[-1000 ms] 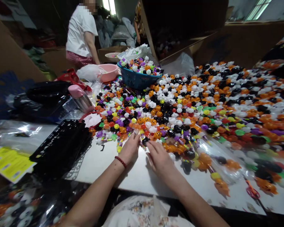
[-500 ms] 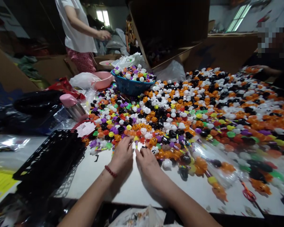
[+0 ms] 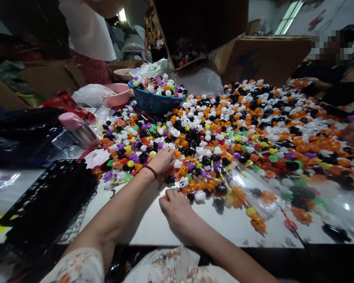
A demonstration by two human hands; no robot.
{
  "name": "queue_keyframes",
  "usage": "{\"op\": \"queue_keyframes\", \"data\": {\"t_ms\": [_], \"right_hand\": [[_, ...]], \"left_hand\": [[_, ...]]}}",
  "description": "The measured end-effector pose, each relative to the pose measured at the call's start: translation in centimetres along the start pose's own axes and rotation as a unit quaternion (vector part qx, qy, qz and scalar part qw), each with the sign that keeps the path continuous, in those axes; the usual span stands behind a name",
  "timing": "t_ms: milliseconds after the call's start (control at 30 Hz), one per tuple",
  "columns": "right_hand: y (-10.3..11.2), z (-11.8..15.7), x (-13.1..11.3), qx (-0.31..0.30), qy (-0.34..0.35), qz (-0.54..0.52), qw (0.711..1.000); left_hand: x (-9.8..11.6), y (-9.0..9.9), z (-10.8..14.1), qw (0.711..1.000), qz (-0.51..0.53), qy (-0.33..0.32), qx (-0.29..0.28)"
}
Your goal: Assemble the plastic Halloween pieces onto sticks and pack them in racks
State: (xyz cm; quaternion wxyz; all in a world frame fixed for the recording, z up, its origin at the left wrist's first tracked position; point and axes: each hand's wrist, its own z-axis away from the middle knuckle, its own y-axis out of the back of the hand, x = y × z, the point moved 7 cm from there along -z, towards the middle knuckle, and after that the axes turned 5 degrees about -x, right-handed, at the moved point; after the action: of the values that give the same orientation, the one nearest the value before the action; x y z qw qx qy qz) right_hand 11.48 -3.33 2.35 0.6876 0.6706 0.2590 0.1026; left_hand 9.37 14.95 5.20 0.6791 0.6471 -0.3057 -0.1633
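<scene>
A wide pile of small plastic trinkets (image 3: 191, 145), in orange, white, black, purple, green and yellow, covers the white table (image 3: 141, 224). My left hand (image 3: 163, 160), with a red bead bracelet on the wrist, reaches into the near edge of the pile, its fingers bent down among the pieces; what they touch is hidden. Closer to me, my right hand (image 3: 175, 206) has its fingers closed on a small beaded stick with an orange end, by the pile's front edge. A white ghost piece (image 3: 183, 182) lies just beyond it.
Black plastic trays (image 3: 50, 200), a pink-lidded bottle (image 3: 78, 127) and a red dish of white pieces stand at left. Behind are a filled blue basket (image 3: 156, 103), a pink basin and cardboard boxes. Red scissors (image 3: 290, 225) lie at right. Other people are nearby.
My left hand has moved forward into the pile, away from my right hand. My right hand now has a beaded stick in its fingers. The view has shifted, and the person in white has come closer.
</scene>
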Motion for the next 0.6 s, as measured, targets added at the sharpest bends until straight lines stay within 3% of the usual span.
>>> {"op": "queue_keyframes", "data": {"t_ms": [200,333,433,533,600], "right_hand": [[0.9,-0.2,1.6,0.070,-0.023,-0.123,0.990],[1.9,0.0,4.1,0.130,-0.071,-0.278,0.949],[2.5,0.3,5.8,0.140,-0.106,-0.366,0.914],[3.3,1.2,6.2,0.140,-0.107,-0.415,0.893],[3.4,2.0,6.4,0.150,-0.128,-0.431,0.880]], "left_hand": [[-1.1,1.7,2.8,0.993,0.066,0.069,0.069],[-1.8,1.8,4.7,0.980,0.138,0.088,0.114],[-1.3,1.2,4.5,0.987,0.123,0.039,0.094],[0.1,1.0,3.8,0.996,0.077,-0.042,0.022],[0.6,1.3,3.4,0.997,0.047,-0.057,-0.014]]}}
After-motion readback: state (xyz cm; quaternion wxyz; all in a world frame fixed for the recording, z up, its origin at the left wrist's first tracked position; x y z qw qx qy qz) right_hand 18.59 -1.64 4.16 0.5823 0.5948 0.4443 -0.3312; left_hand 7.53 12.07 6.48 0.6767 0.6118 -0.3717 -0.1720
